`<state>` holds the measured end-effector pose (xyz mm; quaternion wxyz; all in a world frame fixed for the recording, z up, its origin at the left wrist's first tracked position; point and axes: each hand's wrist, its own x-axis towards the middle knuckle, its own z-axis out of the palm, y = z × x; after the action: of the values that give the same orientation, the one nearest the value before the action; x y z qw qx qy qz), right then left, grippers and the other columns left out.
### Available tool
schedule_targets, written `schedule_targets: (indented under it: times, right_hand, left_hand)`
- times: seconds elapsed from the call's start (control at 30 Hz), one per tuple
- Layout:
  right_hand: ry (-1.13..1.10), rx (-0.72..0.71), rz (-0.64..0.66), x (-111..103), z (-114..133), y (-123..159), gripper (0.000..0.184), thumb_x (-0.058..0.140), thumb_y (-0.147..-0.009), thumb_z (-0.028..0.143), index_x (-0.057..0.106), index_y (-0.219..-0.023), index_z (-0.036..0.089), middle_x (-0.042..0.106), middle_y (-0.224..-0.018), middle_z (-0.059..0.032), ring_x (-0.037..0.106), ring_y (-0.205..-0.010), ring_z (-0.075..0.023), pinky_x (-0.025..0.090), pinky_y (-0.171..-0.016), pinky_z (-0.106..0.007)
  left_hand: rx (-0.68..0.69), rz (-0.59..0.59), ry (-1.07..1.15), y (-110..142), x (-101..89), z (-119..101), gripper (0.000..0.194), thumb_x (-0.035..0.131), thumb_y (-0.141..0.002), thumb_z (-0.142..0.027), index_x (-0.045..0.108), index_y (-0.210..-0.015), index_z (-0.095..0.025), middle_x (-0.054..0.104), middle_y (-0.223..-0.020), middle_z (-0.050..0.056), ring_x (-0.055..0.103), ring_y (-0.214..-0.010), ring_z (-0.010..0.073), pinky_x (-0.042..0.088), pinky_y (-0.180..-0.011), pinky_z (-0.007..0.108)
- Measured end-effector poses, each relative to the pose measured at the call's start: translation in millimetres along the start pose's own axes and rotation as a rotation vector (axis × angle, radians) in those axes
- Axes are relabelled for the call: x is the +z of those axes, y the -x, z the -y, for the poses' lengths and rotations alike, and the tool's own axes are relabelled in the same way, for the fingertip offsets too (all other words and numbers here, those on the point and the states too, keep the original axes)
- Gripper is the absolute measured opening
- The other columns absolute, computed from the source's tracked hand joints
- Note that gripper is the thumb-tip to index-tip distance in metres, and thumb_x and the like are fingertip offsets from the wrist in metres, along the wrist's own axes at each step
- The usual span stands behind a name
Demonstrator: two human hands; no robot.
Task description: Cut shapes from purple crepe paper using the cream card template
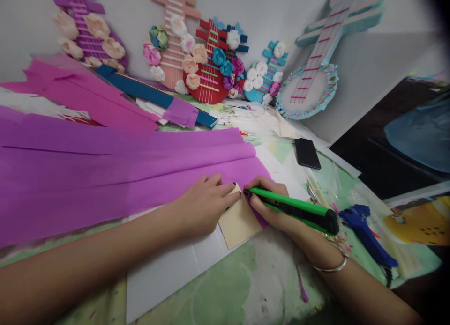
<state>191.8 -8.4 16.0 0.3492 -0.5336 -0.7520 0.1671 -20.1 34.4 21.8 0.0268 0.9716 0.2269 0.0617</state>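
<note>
My right hand [270, 198] grips a green utility knife [291, 204], its tip at the right edge of a cream card [241, 220]. My left hand [202, 203] lies on the card's left part with fingers apart, pressing it down. Purple crepe paper [190, 161] spreads out to the left and behind, and some of it shows under the card's right side. Beneath the card is a white board [168, 264] on the green-patterned table [225, 283]. The knife's blade is too small to make out.
Several flower-trimmed toy guitars, such as a red one [211, 84], lean on the wall. At the right are a black phone [307, 153], scissors [312, 192] and a blue glue gun [369, 238]. Pink paper [94, 93] and a dark blue strip [140, 92] lie at the back left.
</note>
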Motion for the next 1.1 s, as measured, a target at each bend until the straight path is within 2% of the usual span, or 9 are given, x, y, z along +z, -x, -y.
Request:
schedule_targets:
  times: [0.43,0.83,1.1]
  right_hand:
    - [0.002,0.023,0.01,-0.8,2.3,2.3,0.017,0.056,-0.074,0.012,0.062,-0.086,0.021,0.069,-0.075,0.0014,0.064,-0.066,-0.013,0.047,-0.062,-0.024]
    - [-0.032,0.053,-0.037,0.1,2.8,3.1,0.018,0.056,-0.077,0.015,0.062,-0.092,0.022,0.072,-0.086,-0.0015,0.067,-0.078,-0.016,0.05,-0.07,-0.027]
    - [-0.002,0.035,-0.039,1.3,6.0,2.4,0.016,0.057,-0.078,0.018,0.063,-0.091,0.022,0.071,-0.08,-0.0004,0.065,-0.071,-0.0146,0.049,-0.065,-0.026]
  left_hand:
    - [0.007,0.004,-0.019,1.0,0.0,-0.3,0.051,0.048,-0.078,-0.007,0.05,-0.128,-0.019,0.056,-0.128,0.009,0.046,-0.099,0.0294,0.036,-0.079,0.042]
    - [0.012,0.007,-0.027,1.2,0.5,-0.9,0.054,0.049,-0.076,-0.008,0.05,-0.129,-0.019,0.057,-0.125,0.009,0.045,-0.098,0.0292,0.037,-0.079,0.042]
    - [0.026,-0.032,-0.045,1.6,3.4,0.2,0.052,0.049,-0.077,-0.009,0.05,-0.129,-0.019,0.058,-0.124,0.009,0.046,-0.097,0.029,0.036,-0.078,0.042]
